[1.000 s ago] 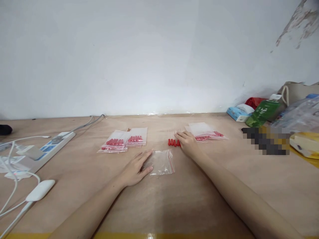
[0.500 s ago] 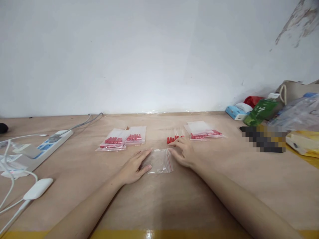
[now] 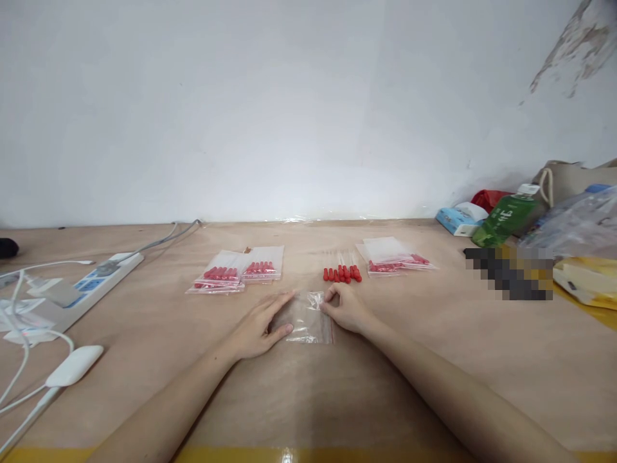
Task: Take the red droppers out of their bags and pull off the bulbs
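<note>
A clear zip-lock bag (image 3: 306, 321) lies flat on the table in front of me, its red-lined edge to the right. Fingers and thumb spread apart, my left hand (image 3: 260, 326) rests on the bag's left side. At the upper right part of the bag, my right hand (image 3: 348, 308) is closed, thumb and index finger pinching the film. Just beyond it several small red-ended pieces (image 3: 342, 274) with thin clear stems lie in a row.
Filled bags with red pieces lie at left (image 3: 220, 273), beside them (image 3: 263, 263), and at right (image 3: 385, 256). A power strip (image 3: 103, 283) with white cables is far left. On the right are a tissue pack (image 3: 457, 220), a green bottle (image 3: 506, 218) and plastic bags (image 3: 578, 222).
My right hand has drawn back from the red pieces to the bag and closed its thumb and finger on it. The red pieces are now uncovered. My left hand has hardly moved.
</note>
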`<state>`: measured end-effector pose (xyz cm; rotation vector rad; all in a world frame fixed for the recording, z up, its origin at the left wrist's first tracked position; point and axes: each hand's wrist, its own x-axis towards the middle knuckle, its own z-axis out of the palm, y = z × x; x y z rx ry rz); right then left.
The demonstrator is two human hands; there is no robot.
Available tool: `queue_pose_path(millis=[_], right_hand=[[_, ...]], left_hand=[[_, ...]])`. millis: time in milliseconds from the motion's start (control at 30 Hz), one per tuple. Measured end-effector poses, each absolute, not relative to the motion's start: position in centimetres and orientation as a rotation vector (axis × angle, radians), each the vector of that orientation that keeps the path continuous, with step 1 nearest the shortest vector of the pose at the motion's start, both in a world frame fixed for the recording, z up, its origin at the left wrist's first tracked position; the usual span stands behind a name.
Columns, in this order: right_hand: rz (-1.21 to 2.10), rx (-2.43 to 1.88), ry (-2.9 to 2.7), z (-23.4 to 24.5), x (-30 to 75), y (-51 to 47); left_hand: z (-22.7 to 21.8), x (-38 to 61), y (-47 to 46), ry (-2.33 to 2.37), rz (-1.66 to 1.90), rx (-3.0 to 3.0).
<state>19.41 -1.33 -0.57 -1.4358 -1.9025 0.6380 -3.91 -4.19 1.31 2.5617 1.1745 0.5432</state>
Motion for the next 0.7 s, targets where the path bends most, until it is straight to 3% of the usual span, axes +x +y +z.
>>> queue_pose_path(millis=[200,333,533,700], right_hand=[[1.095,-1.126,-1.632,3.2,22.3,0.2],[0.833,-1.368,-1.280,5.5,27.9,2.8],[0.282,-1.942,-1.108,3.8,32.8,4.9],[0.128,-2.231,-1.113,3.3,34.5,4.6]], left_hand=[[1.6,-4.1,-4.5,1.264,0.617,2.506],[1.6,-4.1,-4.5,1.250,0.584,2.512],[1.2,-4.1,-4.3,1.241,0.548,2.530],[1.5,-4.0,-4.4,1.258,0.508,2.521]])
